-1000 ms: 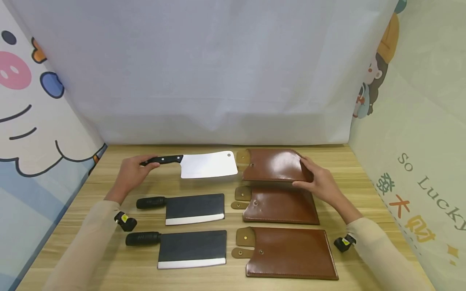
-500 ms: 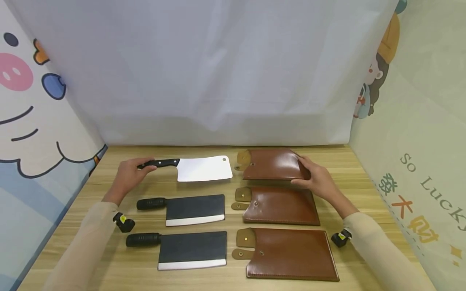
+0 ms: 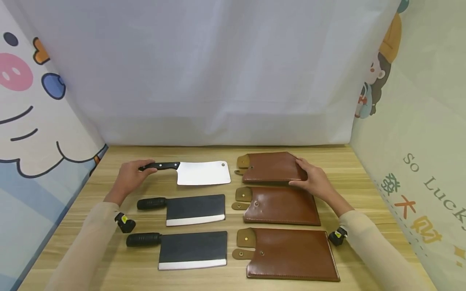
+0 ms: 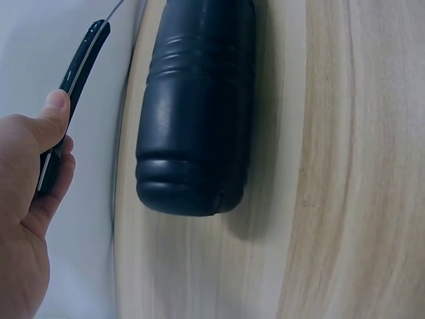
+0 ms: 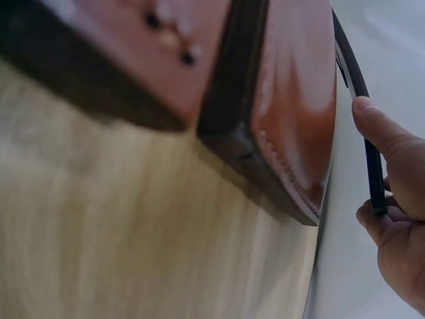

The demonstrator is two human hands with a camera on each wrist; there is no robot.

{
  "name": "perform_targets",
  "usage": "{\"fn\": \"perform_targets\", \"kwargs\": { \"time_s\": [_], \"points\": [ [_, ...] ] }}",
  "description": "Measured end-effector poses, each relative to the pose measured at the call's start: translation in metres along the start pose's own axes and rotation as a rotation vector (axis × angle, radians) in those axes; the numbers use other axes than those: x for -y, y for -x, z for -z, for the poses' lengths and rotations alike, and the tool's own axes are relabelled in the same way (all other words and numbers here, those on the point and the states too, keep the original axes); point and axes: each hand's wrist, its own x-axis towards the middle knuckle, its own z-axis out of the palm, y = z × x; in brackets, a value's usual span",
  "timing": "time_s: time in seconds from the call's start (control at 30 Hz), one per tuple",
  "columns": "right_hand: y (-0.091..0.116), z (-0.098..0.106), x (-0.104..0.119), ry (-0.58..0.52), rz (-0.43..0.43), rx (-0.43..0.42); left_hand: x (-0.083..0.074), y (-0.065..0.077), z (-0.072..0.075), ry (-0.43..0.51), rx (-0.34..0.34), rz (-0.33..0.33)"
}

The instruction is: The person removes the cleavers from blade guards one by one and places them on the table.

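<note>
My left hand [image 3: 129,178] pinches the black riveted handle of a cleaver [image 3: 204,173] with a bright steel blade, its tip pointing right. In the left wrist view the thumb presses along that handle [image 4: 73,80]. Across from it, my right hand [image 3: 317,178] grips the right end of a brown leather knife sheath [image 3: 273,166], whose tan flap [image 3: 243,161] faces the cleaver. A short gap separates blade and sheath. Seen edge-on in the right wrist view, the sheath [image 5: 373,173] is between thumb and fingers, raised off the table.
Two dark-bladed cleavers, a middle one [image 3: 195,208] and a nearer one [image 3: 193,249], lie on the wooden table [image 3: 109,258]. Two more brown sheaths, one middle [image 3: 284,206] and one near [image 3: 291,252], lie to their right. A white backdrop [image 3: 225,81] stands behind.
The cleaver has drawn slightly left and toward me, widening its gap from the sheath. The sheath's right end has come slightly left, and its top now shows less glare.
</note>
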Motion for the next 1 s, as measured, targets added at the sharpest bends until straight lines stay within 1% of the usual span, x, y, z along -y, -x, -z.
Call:
{"fn": "perform_targets", "kwargs": {
  "time_s": [0.1, 0.2, 0.3, 0.57, 0.67, 0.87, 1.0],
  "points": [
    [-0.001, -0.001, -0.002, 0.005, -0.001, -0.001, 0.001, 0.000, -0.001, -0.004, 0.017, 0.005],
    [-0.001, -0.001, -0.004, 0.010, -0.005, 0.009, 0.003, -0.001, -0.003, 0.002, 0.054, 0.023],
    [-0.002, 0.000, -0.005, 0.016, -0.007, 0.030, 0.006, -0.003, -0.005, 0.007, 0.089, 0.034],
    [-0.006, 0.002, -0.006, 0.049, 0.000, 0.072, 0.014, -0.010, -0.010, -0.008, 0.158, 0.036],
    [-0.007, 0.002, -0.006, 0.065, -0.004, 0.095, 0.016, -0.013, -0.011, -0.011, 0.196, 0.052],
    [-0.009, 0.000, -0.007, 0.078, -0.019, 0.122, 0.020, -0.014, -0.013, -0.014, 0.249, 0.055],
    [-0.010, 0.001, -0.007, 0.075, -0.018, 0.133, 0.025, -0.013, -0.018, -0.019, 0.280, 0.056]
  ]
}}
